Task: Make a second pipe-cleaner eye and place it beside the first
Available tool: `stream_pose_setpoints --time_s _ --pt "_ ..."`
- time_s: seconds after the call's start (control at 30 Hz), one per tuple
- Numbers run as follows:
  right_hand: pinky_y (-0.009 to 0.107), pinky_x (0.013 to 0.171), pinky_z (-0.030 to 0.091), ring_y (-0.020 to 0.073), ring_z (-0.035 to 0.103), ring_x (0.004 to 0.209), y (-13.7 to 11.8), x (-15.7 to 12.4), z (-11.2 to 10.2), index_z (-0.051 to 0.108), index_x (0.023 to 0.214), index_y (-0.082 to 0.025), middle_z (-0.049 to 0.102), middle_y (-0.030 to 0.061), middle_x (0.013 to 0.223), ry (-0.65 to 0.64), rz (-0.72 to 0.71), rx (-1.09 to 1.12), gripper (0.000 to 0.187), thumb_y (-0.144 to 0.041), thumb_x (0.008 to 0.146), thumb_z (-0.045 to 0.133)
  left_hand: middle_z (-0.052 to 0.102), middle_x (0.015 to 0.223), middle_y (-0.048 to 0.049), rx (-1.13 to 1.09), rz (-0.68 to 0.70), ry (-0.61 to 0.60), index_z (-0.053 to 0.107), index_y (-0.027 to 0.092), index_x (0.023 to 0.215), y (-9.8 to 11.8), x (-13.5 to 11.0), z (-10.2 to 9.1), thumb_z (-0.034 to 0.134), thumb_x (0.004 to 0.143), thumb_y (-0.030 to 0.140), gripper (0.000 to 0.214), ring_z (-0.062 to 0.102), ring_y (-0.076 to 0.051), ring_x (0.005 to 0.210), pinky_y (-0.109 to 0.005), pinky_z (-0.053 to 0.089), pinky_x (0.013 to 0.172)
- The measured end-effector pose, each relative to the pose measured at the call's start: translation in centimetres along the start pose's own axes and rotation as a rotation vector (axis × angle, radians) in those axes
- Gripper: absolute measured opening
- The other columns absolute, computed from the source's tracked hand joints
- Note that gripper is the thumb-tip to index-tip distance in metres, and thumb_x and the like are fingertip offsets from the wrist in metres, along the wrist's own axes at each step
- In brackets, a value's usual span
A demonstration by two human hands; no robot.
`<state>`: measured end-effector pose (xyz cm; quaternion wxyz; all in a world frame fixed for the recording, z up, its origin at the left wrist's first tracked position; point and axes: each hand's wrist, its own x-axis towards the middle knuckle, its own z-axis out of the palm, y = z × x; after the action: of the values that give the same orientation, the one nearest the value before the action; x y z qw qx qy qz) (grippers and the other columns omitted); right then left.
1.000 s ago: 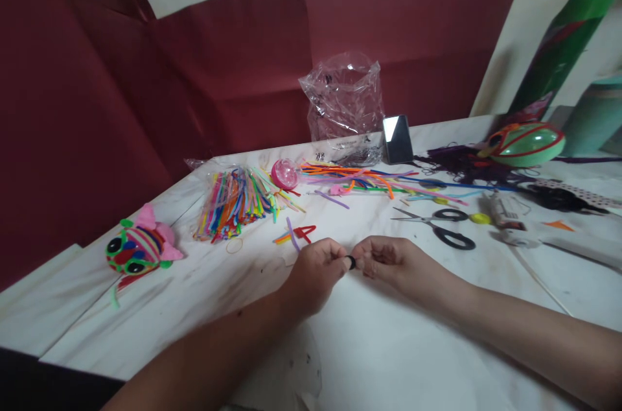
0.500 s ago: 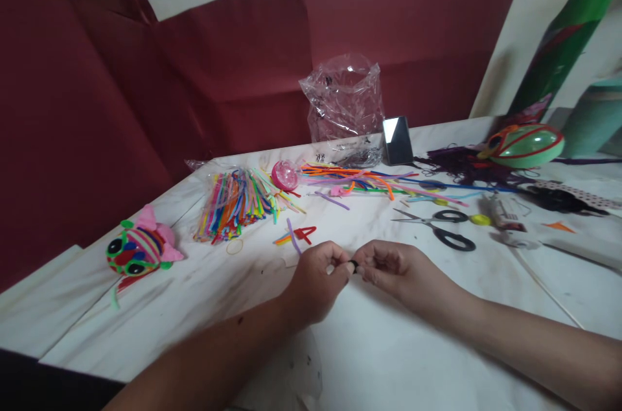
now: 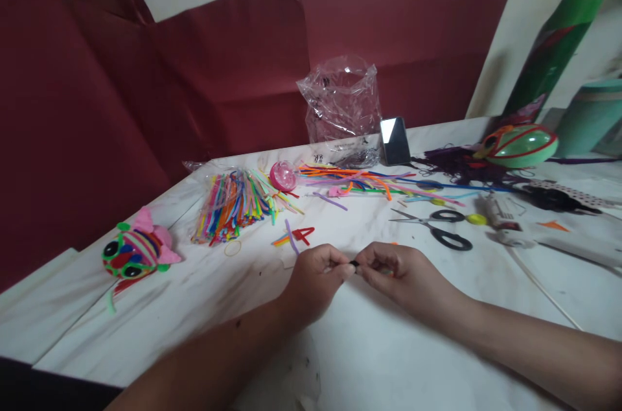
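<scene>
A black bit [image 3: 354, 263] is pinched between the fingertips of the left hand [image 3: 315, 278] and the right hand [image 3: 401, 273], which meet just above a white marble table [image 3: 389, 359]. Scissors [image 3: 440, 229] and pipe cleaners [image 3: 233, 203] lie beyond the hands. Maroon paper [image 3: 194, 74] covers the wall behind.

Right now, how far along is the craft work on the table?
Done: one striped pipe-cleaner creature with pink ears lies complete-looking at far left. In hand: the left hand and right hand pinch a tiny black piece between them. Left: the bundle of coloured pipe cleaners and black-handled scissors lie untouched.
</scene>
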<state>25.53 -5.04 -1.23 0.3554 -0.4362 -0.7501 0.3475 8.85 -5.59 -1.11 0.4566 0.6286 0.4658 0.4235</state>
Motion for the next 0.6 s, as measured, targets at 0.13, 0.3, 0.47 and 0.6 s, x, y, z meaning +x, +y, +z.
stream_pose_setpoints --time_s 0.13,0.3,0.47,0.6 --pt "0.025 0.056 0.036 0.0119 0.046 0.06 0.0 0.2 0.0 0.054 0.067 -0.019 0.054 -0.0016 0.062 -0.009 0.009 0.025 0.015 -0.031 0.076 0.048 0.047 0.053 0.0034 0.068 0.004 0.042 0.053 0.016 0.059 0.1 0.0 0.1 0.059 0.065 0.025 0.013 0.039 -0.009 0.053 -0.022 0.031 0.051" --pt "0.024 0.053 0.033 0.0107 0.042 0.058 0.3 0.2 0.0 0.05 0.067 -0.019 0.05 -0.0028 0.061 -0.036 0.037 0.104 0.013 -0.03 0.074 0.049 0.05 0.058 0.0032 0.098 0.027 0.082 0.054 0.016 0.066 -0.3 0.2 0.2 0.06 0.066 0.025 0.011 0.042 -0.009 0.056 -0.021 0.033 0.053" --pt "0.024 0.053 0.033 0.0102 0.042 0.057 0.1 0.2 -0.1 0.048 0.066 -0.019 0.049 -0.0031 0.061 -0.054 0.041 0.161 0.012 -0.029 0.073 0.05 0.049 0.059 0.0031 0.072 0.052 0.02 0.056 0.016 0.068 -0.2 0.2 0.0 0.057 0.069 0.027 0.012 0.041 -0.009 0.055 -0.021 0.033 0.053" --pt "0.024 0.052 0.036 0.0107 0.045 0.056 -0.5 1.2 -2.3 0.051 0.069 -0.019 0.051 -0.0026 0.06 0.053 0.061 0.221 0.018 -0.037 0.069 0.055 0.046 0.056 0.0044 0.039 0.027 0.108 0.054 0.016 0.065 0.2 0.7 -0.4 0.055 0.07 0.029 0.015 0.039 -0.008 0.053 -0.021 0.032 0.052"
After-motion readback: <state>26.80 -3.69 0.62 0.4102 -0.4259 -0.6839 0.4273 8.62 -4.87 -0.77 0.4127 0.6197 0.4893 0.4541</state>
